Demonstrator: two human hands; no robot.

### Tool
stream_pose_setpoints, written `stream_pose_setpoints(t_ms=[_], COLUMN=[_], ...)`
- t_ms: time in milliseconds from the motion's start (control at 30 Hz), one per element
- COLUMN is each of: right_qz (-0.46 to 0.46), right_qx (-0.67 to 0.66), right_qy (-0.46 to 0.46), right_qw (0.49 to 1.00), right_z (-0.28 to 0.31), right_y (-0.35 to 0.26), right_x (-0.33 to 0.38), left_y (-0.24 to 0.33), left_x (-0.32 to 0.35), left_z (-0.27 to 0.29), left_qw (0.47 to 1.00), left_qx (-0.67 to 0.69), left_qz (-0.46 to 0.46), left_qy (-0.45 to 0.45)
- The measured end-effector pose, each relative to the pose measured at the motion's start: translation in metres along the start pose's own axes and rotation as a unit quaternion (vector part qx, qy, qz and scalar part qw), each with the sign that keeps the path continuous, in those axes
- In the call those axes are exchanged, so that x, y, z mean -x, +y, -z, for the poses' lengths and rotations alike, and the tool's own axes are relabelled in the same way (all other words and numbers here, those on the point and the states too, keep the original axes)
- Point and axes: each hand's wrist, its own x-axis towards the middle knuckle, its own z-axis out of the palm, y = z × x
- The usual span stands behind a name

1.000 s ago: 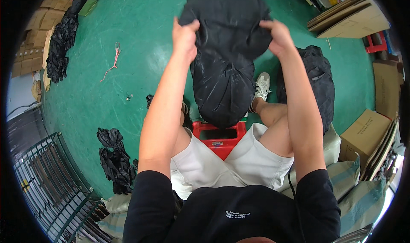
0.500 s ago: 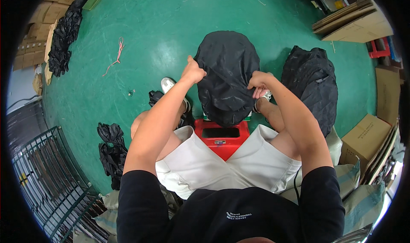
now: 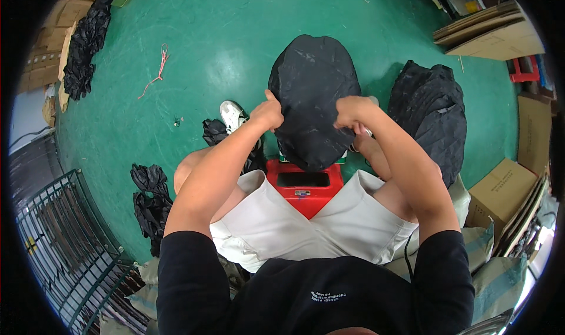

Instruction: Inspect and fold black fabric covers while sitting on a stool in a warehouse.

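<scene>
In front of me, between my feet, stands an oval bundle of black fabric (image 3: 315, 82), drawn smooth over its top. What lies under it is mostly hidden; a white-and-green edge shows below its near end. My left hand (image 3: 269, 114) grips the fabric at its left edge, thumb pointing up and away. At the right edge my right hand (image 3: 352, 111) is closed on the cloth, knuckles upward, the lower fingers partly hidden. Just nearer than the bundle is a red plastic stool or box (image 3: 303, 188) with a dark rectangular opening, between my knees.
A crumpled black fabric pile (image 3: 428, 111) lies to the right. More black fabric (image 3: 150, 200) is on the green floor at left, near a metal rack (image 3: 70, 235). A pink string (image 3: 159, 73) lies farther off. Cardboard boxes (image 3: 506, 188) and flattened cardboard (image 3: 494, 35) line the right.
My right hand has moved inward over the cloth, and my left hand slightly nearer to me. The bundle's top now looks smoother and reaches a little farther away.
</scene>
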Motion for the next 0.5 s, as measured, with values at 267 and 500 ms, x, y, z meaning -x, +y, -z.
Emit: stream_pose_setpoints(t_ms=[267, 500], right_qz=[0.209, 0.167], right_qx=[0.014, 0.060], right_qy=[0.163, 0.229], right_qw=[0.964, 0.957], right_z=[0.002, 0.023], right_y=[-0.088, -0.092], right_x=[0.112, 0.107], left_y=[-0.013, 0.010], left_x=[-0.006, 0.026], left_z=[-0.012, 0.078], left_qw=[0.978, 0.953], left_qx=[-0.205, -0.015], left_qz=[-0.017, -0.242], left_qy=[0.024, 0.182])
